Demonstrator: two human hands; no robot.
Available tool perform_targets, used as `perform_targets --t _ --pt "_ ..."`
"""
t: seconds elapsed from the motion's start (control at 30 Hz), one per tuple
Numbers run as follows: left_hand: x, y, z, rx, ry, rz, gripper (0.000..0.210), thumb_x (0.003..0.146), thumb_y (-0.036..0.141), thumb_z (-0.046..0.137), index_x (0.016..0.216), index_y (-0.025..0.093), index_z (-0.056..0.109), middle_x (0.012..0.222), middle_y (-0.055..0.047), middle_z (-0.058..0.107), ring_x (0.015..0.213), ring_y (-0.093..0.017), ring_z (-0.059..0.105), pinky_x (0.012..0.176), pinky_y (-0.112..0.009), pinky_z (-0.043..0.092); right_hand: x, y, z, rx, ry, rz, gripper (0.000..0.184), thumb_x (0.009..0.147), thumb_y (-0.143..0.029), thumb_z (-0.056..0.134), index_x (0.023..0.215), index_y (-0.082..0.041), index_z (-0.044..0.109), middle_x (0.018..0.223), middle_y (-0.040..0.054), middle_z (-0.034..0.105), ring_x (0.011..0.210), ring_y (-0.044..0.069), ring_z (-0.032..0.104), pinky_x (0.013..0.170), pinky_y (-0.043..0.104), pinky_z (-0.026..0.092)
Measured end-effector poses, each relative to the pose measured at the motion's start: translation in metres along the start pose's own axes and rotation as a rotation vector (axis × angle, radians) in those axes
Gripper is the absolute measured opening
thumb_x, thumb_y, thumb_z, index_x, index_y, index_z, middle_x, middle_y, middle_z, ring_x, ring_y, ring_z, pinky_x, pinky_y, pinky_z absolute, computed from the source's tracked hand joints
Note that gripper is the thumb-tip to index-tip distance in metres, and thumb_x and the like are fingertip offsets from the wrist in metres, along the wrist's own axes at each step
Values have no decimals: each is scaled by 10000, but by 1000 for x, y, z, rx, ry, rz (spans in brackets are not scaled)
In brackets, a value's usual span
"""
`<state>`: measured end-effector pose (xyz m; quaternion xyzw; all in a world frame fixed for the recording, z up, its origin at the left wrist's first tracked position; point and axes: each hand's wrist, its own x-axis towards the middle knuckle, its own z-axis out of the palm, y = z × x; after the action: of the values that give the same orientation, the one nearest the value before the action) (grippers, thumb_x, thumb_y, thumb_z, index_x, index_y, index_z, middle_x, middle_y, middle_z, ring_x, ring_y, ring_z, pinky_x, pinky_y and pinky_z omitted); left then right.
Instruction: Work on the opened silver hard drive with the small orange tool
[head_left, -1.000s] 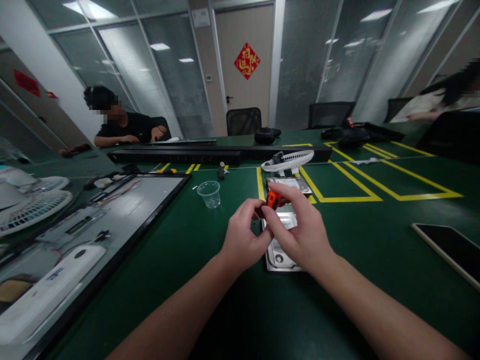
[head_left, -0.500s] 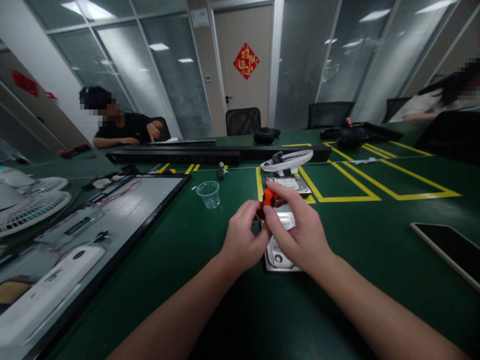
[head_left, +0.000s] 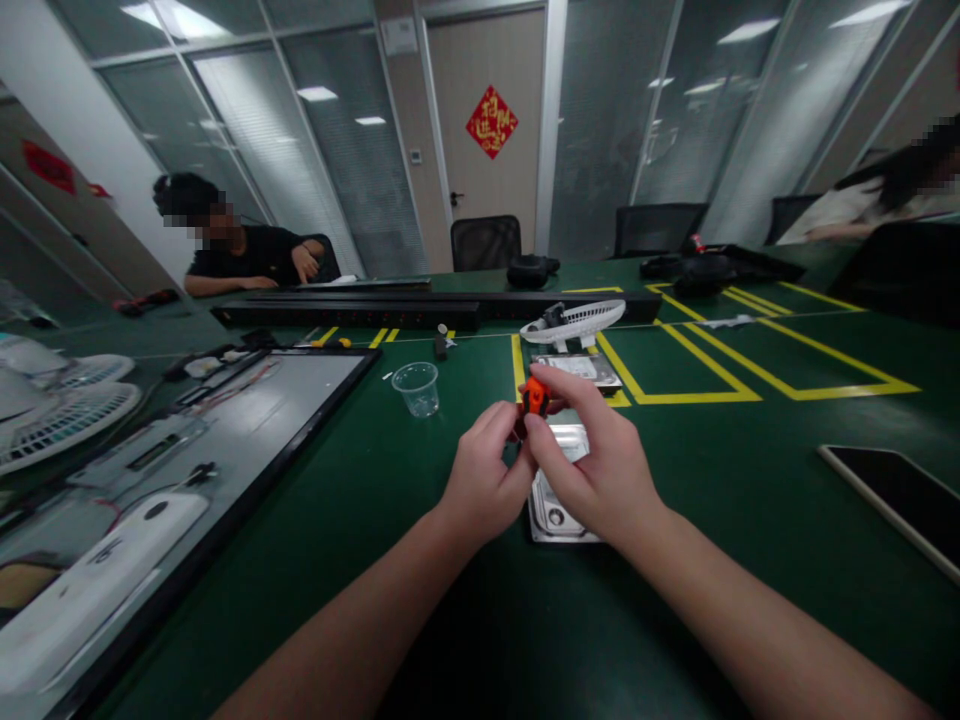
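Note:
Both hands meet above a silver hard drive (head_left: 556,518) lying on the green table. Between the finger and thumb of my right hand (head_left: 604,455) is a small orange and black screwdriver (head_left: 535,396), its handle end showing. My left hand (head_left: 487,470) is closed around the lower part, where the fingers hide the shaft and tip. The hands cover much of the drive. Just beyond them rests a second hard drive (head_left: 592,372), and a clear plastic cup (head_left: 417,390) stands to the left.
A white fan grille (head_left: 576,322) lies behind the second drive, before a long black bar (head_left: 345,312). A framed panel (head_left: 300,390) with electronics occupies the left side. On the right lies a phone (head_left: 900,505). Two people sit across the table.
The orange and black handle has turned slightly between my right fingers. Both hands stay in nearly the same place.

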<state>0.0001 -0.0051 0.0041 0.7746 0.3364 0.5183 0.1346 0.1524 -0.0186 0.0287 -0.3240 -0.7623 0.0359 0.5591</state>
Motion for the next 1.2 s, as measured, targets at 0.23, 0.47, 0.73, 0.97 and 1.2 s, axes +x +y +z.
perform_targets --t 0.23,0.47,0.73,0.97,1.2 --pt "-2 2 -1 10 13 -23 57 1002 175 508 969 201 546 895 -31 591 809 -177 558 735 -313 438 0 2 2 -12 12 -8 457 970 -185 640 1411 -254 542 1230 77 708 1072 225 698 960 404 598" --pt "-2 3 -2 17 -20 -18 71 988 158 497 973 203 551 902 -38 602 819 -185 575 736 -314 454 1 5 2 -29 23 -4 425 963 -202 663 1370 -263 555 1167 68 696 1014 225 680 918 411 591" --pt "-1 0 0 37 6 15 74 939 136 564 916 201 537 868 -20 587 795 -174 554 715 -300 436 3 1 0 -15 28 -3 397 961 -199 650 1347 -243 568 1162 72 700 1036 224 688 937 406 592" --pt "-1 0 0 37 6 1 51 967 171 561 928 202 548 868 -27 590 786 -175 555 712 -310 443 1 0 1 6 -8 1 478 985 -180 594 1449 -270 525 1312 89 698 1084 234 703 968 434 598" --pt "-2 -1 2 31 86 -22 183 859 129 673 996 210 582 915 -18 636 818 -173 596 740 -304 479 3 3 0 -22 7 -14 433 970 -185 637 1388 -264 558 1157 71 696 1033 233 675 930 430 590"
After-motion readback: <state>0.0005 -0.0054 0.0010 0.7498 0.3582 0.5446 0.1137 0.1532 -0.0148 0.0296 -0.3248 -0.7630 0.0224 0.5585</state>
